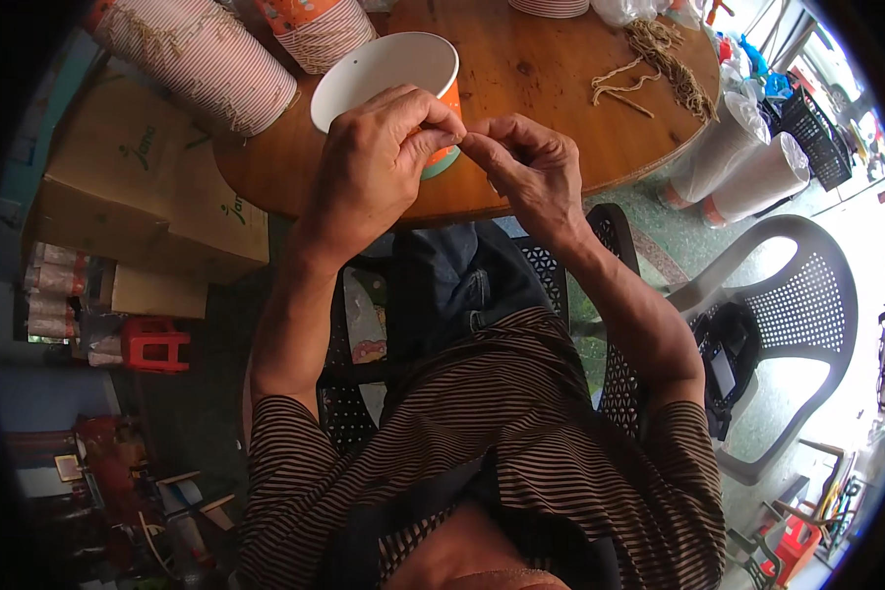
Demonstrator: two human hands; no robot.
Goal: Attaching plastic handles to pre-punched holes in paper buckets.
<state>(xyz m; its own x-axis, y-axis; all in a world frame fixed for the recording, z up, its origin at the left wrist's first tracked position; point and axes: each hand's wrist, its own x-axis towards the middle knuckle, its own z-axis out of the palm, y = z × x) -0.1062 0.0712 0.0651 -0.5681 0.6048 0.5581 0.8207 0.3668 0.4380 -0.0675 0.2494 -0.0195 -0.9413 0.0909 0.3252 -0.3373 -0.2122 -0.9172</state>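
Observation:
My left hand (369, 172) and my right hand (536, 172) meet fingertip to fingertip over the near edge of a round wooden table (521, 88). Both pinch with thumb and forefinger; whatever lies between the tips is too small to make out. Just behind my left hand stands a large paper bucket (388, 69), white inside with an orange and green outside, its mouth partly covered by that hand. A bundle of tan twine (664, 69) lies at the table's far right, with loose strands trailing toward the middle.
Stacked paper buckets (202, 59) with twine pieces on them lean at the left, beside another stack (320, 39). Cardboard boxes (118, 177) stand left of the table. Plastic-wrapped stacks (757, 177) and a grey plastic chair (796, 305) are on the right.

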